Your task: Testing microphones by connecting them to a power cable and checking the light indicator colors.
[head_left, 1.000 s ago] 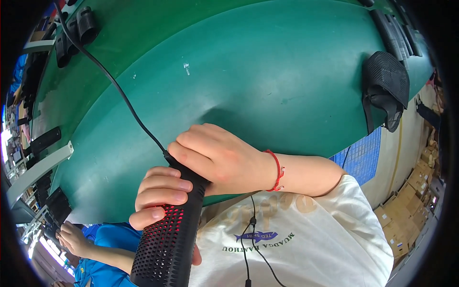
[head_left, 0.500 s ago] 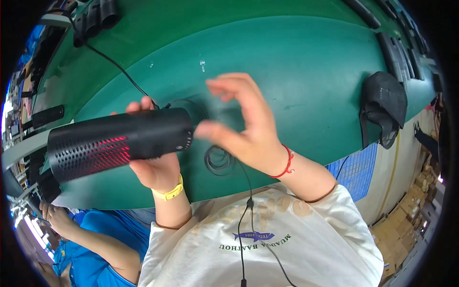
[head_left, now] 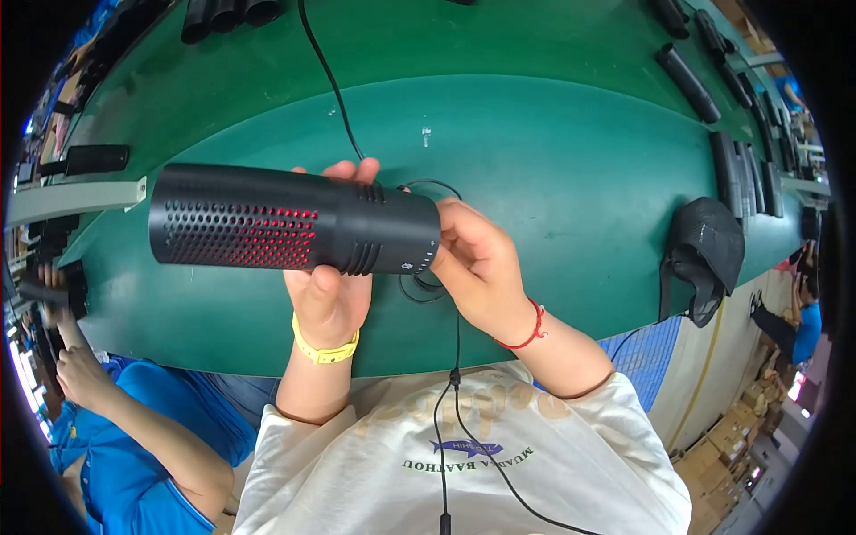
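My left hand [head_left: 328, 308], with a yellow wristband, is wrapped round a black perforated cylinder [head_left: 348, 218] from below, its thumb on the near side and fingertips showing on the far side. The cylinder lies sideways above the table. Red light shows through some of its holes. At its right end, beside a ring of small white marks, my right hand [head_left: 481, 267] grips with thumb and bent fingers; part of that end is hidden behind them. A black cable [head_left: 332, 80] runs from the far side toward the cylinder.
The green table [head_left: 571, 205] carries a black mesh bag [head_left: 704, 254] at right and several black tubes [head_left: 733, 174] beyond it. More dark tubes [head_left: 227, 11] stand at the far left. A co-worker in blue [head_left: 152, 437] sits on my left. A thin dark cord [head_left: 459, 343] hangs over my shirt.
My right hand has closed from an open, spread pose onto the cylinder's right end. The cylinder and my left hand have shifted to the right in view.
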`<act>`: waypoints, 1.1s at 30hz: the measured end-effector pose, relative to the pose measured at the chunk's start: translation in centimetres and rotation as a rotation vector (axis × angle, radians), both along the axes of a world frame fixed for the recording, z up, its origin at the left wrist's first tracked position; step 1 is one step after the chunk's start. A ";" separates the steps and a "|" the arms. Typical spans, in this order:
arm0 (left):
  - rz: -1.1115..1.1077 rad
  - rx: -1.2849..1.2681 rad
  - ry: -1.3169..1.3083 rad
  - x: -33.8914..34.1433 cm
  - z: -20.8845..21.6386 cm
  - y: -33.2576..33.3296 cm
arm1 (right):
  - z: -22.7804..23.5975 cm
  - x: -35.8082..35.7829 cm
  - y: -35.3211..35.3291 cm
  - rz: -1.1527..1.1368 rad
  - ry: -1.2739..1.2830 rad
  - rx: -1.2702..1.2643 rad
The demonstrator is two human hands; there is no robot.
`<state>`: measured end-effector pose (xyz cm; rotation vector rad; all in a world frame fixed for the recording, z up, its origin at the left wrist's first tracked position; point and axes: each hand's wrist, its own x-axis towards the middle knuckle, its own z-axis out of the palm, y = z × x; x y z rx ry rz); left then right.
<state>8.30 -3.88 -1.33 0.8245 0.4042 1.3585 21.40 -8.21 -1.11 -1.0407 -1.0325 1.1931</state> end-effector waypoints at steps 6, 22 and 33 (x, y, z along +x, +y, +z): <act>-0.052 -0.049 -0.042 -0.1 0.3 0.0 | 0.4 0.0 -0.1 0.049 -0.058 0.001; -0.088 -0.062 -0.043 0.0 0.2 0.3 | 0.3 -0.1 -0.5 0.102 0.139 -0.164; -0.099 -0.018 0.054 0.2 0.3 0.2 | -0.5 0.0 -0.3 0.269 0.577 -0.309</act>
